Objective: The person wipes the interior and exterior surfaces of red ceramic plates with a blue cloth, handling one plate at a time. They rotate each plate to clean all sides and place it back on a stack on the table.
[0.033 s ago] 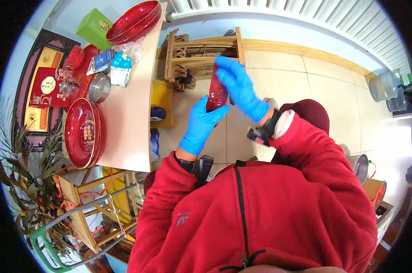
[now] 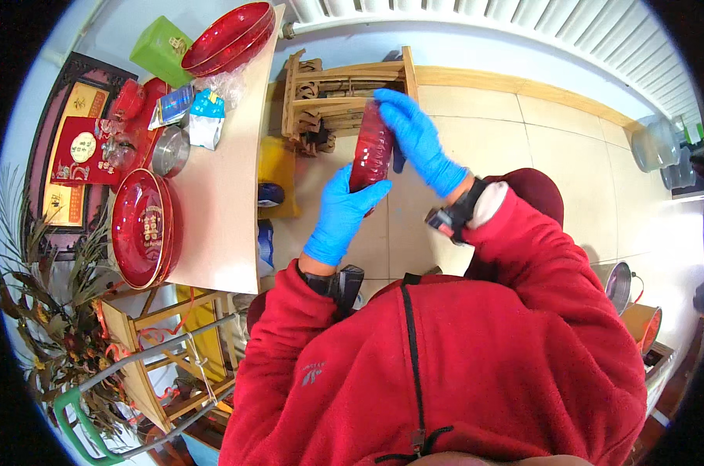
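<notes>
Both hands wear blue gloves and are raised in front of me at a red glossy dish (image 2: 371, 151), which I see nearly edge-on, standing upright with a ribbed, shiny side. My left hand (image 2: 342, 210) grips its near end, thumb across the lower edge. At the far end, my right hand (image 2: 416, 140) curls its fingertips over the upper right edge, with a shadowed finger lower on the right side. The dish's far face is hidden.
On the table (image 2: 216, 233) at left are round red trays (image 2: 144, 233), a metal bowl (image 2: 170, 151), a blue-and-white bag (image 2: 206, 120) and a green box (image 2: 161, 48). A wooden rack (image 2: 352, 74) stands ahead by the wall. Water jugs (image 2: 655, 146) sit at far right.
The red dish has turned slightly, so more of its ribbed side shows. My right hand has shifted a little to the right and its wrist has turned; the left hand keeps its grip.
</notes>
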`<state>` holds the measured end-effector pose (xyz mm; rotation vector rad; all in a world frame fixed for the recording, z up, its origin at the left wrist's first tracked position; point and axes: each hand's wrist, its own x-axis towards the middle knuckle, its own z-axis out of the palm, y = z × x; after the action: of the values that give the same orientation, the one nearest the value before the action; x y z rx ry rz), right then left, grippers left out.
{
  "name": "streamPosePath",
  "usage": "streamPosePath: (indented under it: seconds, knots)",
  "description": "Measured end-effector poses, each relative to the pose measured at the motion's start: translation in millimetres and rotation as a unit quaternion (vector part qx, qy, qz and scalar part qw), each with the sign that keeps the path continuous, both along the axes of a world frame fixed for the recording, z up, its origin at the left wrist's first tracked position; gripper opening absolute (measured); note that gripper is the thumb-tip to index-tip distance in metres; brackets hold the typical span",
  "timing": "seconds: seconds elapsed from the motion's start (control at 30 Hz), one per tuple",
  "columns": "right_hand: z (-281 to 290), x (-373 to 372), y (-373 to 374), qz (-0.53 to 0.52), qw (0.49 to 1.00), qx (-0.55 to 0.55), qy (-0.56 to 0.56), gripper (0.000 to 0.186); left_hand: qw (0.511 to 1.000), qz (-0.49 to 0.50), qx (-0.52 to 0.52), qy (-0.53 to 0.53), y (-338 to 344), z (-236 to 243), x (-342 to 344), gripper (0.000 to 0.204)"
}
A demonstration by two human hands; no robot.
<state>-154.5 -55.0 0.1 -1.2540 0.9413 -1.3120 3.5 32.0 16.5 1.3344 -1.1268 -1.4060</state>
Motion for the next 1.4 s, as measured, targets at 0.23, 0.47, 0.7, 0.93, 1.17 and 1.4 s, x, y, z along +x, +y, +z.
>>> streamPosePath:
  seconds: [0.23, 0.47, 0.7, 0.93, 1.17, 1.4]
  knots:
    - [-7.1, -45.8, -44.8, 0.195, 0.939, 0.233, -0.161, 0.046, 0.989, -0.011, -0.013, 0.148, 6.5, 26.7, 0.7, 0.038]
    - [-6.4, -55.1, -52.9, 0.125, 0.932, 0.241, -0.238, 0.029, 0.987, -0.084, -0.006, 0.134, 8.0, 27.2, 14.6, 0.051]
    - [5.4, -62.2, -52.7, 0.06, 0.995, 0.07, -0.028, 0.02, 0.991, -0.116, -0.029, 0.067, 0.2, 33.6, 17.3, 0.056]
    - [-3.8, -34.8, -43.3, 0.102, 0.994, 0.017, 0.047, 0.017, 0.988, -0.149, 0.001, 0.03, -2.9, 19.3, 13.9, 0.054]
    - [6.3, 24.1, 28.8, 0.134, 0.838, -0.363, 0.385, 0.033, 0.788, -0.117, -0.329, -0.507, -13.0, -44.0, -2.9, 0.04]
    - [-10.1, 16.9, -3.2, 0.039, 0.942, -0.287, 0.171, 0.027, 0.99, -0.062, -0.087, -0.092, -4.5, -32.1, -4.5, 0.039]
